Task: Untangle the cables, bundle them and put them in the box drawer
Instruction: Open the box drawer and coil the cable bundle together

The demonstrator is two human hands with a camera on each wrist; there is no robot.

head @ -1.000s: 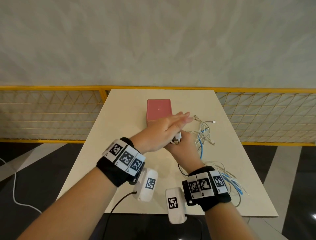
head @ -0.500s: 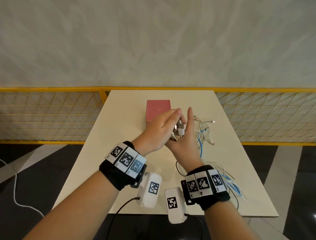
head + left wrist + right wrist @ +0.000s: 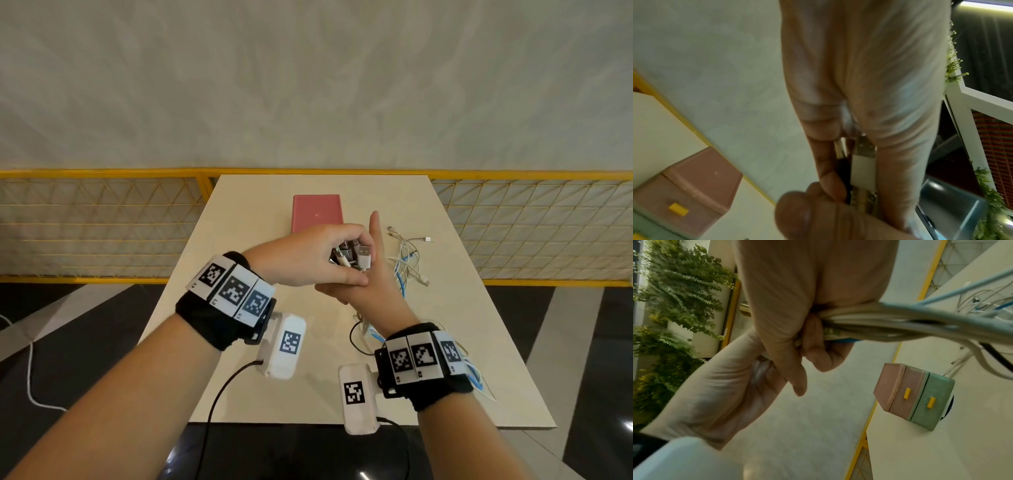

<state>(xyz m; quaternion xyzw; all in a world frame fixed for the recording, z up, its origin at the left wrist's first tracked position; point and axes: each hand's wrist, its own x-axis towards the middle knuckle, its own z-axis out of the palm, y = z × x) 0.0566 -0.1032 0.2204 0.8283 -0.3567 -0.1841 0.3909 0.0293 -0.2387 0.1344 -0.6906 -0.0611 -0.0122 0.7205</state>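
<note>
My left hand (image 3: 318, 257) is curled round a cluster of USB plugs (image 3: 362, 256) at one end of the cables, above the table's middle. My right hand (image 3: 371, 291) sits just beneath it and grips the same cables (image 3: 890, 322), with its index finger pointing straight up. White and blue strands trail right into a loose tangle (image 3: 409, 262) on the table, and more loops (image 3: 363, 334) lie by my right wrist. The plugs (image 3: 863, 162) show between my left fingers. The box (image 3: 317, 214), pink on top, stands behind my hands; its pink and green drawers (image 3: 914, 395) with yellow handles are closed.
The cream table (image 3: 239, 240) is narrow, with a yellow mesh railing (image 3: 102, 222) behind and beside it. Dark floor lies below its front edge. A white cord (image 3: 30, 377) lies on the floor at the left.
My left hand, flat over the right a second ago, has curled round the plugs. The right index finger has risen to point upward. Both hands moved slightly left.
</note>
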